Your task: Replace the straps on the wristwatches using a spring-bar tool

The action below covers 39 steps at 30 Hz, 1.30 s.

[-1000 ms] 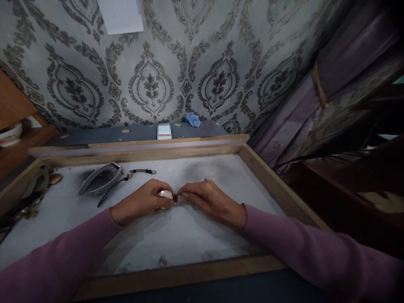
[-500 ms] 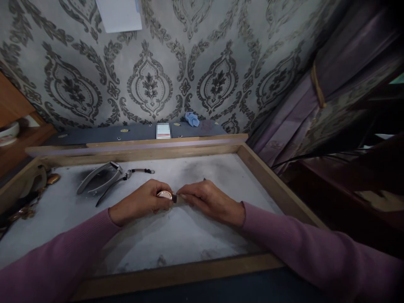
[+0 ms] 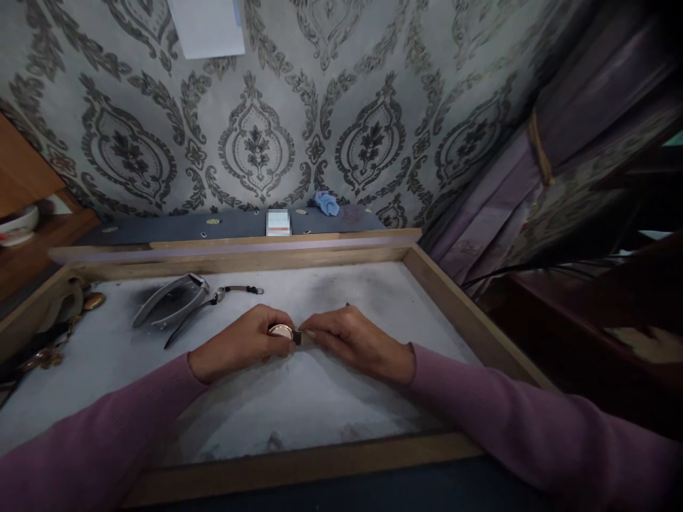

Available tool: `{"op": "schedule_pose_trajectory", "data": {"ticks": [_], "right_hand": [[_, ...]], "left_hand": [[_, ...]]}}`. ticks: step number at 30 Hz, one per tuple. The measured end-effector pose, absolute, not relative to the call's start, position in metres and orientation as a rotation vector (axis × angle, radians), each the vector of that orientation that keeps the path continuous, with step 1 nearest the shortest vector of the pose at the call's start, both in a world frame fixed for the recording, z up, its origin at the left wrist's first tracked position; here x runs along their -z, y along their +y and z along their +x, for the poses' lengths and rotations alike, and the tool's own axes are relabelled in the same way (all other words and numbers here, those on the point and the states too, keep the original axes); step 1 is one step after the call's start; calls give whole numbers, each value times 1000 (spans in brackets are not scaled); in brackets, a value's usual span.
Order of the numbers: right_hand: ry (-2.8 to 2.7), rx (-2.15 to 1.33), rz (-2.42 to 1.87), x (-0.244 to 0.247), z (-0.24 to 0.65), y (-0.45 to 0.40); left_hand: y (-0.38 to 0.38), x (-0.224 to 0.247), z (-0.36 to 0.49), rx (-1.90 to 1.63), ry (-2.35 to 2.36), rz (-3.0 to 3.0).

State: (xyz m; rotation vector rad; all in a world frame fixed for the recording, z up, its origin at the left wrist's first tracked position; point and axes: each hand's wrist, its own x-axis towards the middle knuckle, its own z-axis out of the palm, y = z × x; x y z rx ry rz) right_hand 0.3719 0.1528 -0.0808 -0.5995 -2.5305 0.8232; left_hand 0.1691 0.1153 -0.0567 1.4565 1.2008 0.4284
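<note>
My left hand [image 3: 246, 340] is closed around a round wristwatch [image 3: 281, 331] with a pale dial and a gold-coloured rim. A short dark piece of strap [image 3: 297, 337] sticks out from the watch toward the right. My right hand [image 3: 354, 340] is pinched close beside that strap end, on a thin tool whose dark tip shows behind the knuckles; its kind I cannot make out. Both hands are over the white floor of a shallow wooden tray [image 3: 442, 299]. Behind my left hand lies another slim watch [image 3: 219, 294] with its strap spread out.
Grey-handled pliers [image 3: 171, 295] lie at the tray's back left. Several watches and a gold-coloured round piece [image 3: 94, 301] crowd its left edge. Beyond the back rim are a phone-like white card [image 3: 278, 222] and a crumpled blue cloth [image 3: 327, 204]. A curtain [image 3: 496, 185] hangs at right.
The whole view has shifted slightly. My hands keep nearly the same pose around the watch and its strap end, with the strap piece turned a little.
</note>
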Motion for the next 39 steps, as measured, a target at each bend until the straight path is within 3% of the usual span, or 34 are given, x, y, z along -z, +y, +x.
{"op": "schedule_pose_trajectory", "data": {"ticks": [39], "right_hand": [[-2518, -844, -676, 76, 371, 151]], "left_hand": [[114, 66, 170, -577, 1155, 1490]]}}
